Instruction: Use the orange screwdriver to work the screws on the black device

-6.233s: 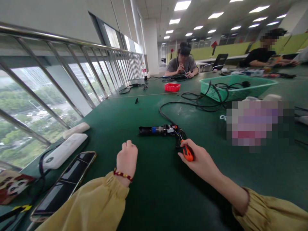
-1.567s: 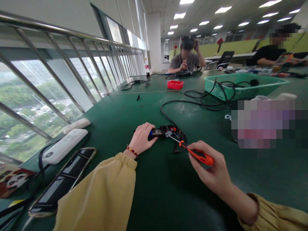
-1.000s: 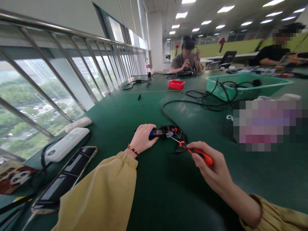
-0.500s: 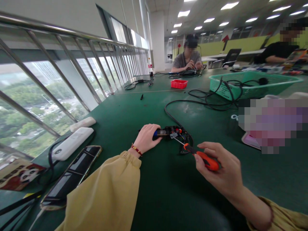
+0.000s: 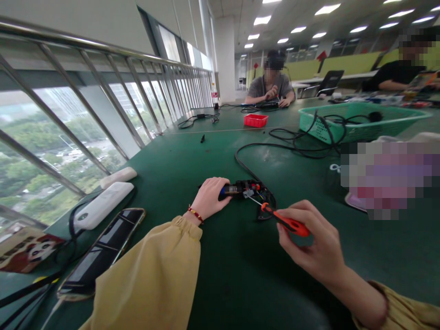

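My left hand (image 5: 210,197) is wrapped around the blue-and-black body of a corded power tool (image 5: 234,189), which lies on its side on the green table. At its right end the housing is off, and small red parts and wires (image 5: 257,187) show. Between the thumb and fingers of my right hand (image 5: 318,238) is a screwdriver (image 5: 294,225) with an orange-and-black handle. Its thin shaft slants up and left, with the tip at a small grey part in the exposed end. Whether the tip sits in a screw is too small to tell.
A black cord (image 5: 240,151) runs from the tool towards a green basket (image 5: 364,130). Further back is a red tray (image 5: 255,120). At left lie a phone (image 5: 103,252) and a white power bank (image 5: 105,206), beside a metal railing (image 5: 103,91). A person (image 5: 270,87) works across the table.
My right fingers have shifted on the screwdriver handle, the forefinger now lying over it, and the handle has turned slightly. My left hand and the power tool stay still.
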Motion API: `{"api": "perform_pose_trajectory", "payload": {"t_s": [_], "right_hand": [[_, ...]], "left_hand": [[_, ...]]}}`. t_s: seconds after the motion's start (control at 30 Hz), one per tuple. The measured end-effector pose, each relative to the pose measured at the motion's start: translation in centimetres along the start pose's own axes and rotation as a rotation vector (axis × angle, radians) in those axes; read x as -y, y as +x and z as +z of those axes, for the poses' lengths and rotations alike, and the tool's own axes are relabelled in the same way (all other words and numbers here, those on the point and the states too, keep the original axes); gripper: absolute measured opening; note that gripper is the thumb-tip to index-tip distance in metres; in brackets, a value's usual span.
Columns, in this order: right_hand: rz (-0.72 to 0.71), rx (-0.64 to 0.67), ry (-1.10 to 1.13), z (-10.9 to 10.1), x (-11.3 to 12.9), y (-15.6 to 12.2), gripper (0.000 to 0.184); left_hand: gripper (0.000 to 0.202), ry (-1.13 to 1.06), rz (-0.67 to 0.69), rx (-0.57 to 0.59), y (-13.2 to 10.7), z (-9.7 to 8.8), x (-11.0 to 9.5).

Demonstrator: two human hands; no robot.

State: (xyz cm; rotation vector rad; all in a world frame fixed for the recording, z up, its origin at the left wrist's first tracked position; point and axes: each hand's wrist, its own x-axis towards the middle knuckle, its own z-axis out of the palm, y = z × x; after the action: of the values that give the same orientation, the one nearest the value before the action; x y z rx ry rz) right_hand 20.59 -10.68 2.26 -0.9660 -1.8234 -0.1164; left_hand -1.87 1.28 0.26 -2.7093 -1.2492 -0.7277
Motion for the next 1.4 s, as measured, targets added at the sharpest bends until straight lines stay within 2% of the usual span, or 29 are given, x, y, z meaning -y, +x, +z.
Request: {"api": "perform_pose_trajectory", "payload": {"t_s": [0.2,0.37,0.53,0.7,0.83,1.0,1.13,1.3,1.4], "right_hand": [[0.044,0.023,-0.074,0.15,0.03,-0.14,0.025],[0.001,-0.057,-0.065,0.18,-0.32,-0.3,0.033],[-0.007,0.039,-0.091,0.14,-0.08,-0.2,0.025],[-0.022,-0.044,-0.082,0.28,0.03,-0.33,0.037],[0.021,0.013,-0.103,0.34,-0.1,-0.4,0.027],[0.022,-0.092,-0.098,0.3,-0.02,-0.14,0.037],[0.006,-0.008,-0.111,0.31,0.16,0.05,0.027],[0.005,-0.082,-0.082,0.51,0.12,-0.19,0.038],[0.063,-0.019,-0.085,0.55,0.03,-0.44,0.032]], "left_hand": [[0.024,0.001,0.004,-0.006,0.05,-0.13,-0.11],[0.024,-0.006,-0.004,-0.001,0.06,-0.13,-0.1],[0.025,0.01,0.0,-0.006,0.01,-0.01,-0.05],[0.024,0.013,-0.006,-0.002,0.05,-0.03,-0.15],[0.024,0.004,-0.008,-0.007,0.04,0.01,-0.09],[0.025,0.013,-0.007,-0.003,0.02,0.05,-0.04],[0.024,0.023,0.001,-0.002,0.04,0.01,-0.08],[0.025,0.025,-0.005,-0.002,0.06,0.02,-0.04],[0.025,0.023,-0.005,0.002,0.07,0.01,-0.03]]}}
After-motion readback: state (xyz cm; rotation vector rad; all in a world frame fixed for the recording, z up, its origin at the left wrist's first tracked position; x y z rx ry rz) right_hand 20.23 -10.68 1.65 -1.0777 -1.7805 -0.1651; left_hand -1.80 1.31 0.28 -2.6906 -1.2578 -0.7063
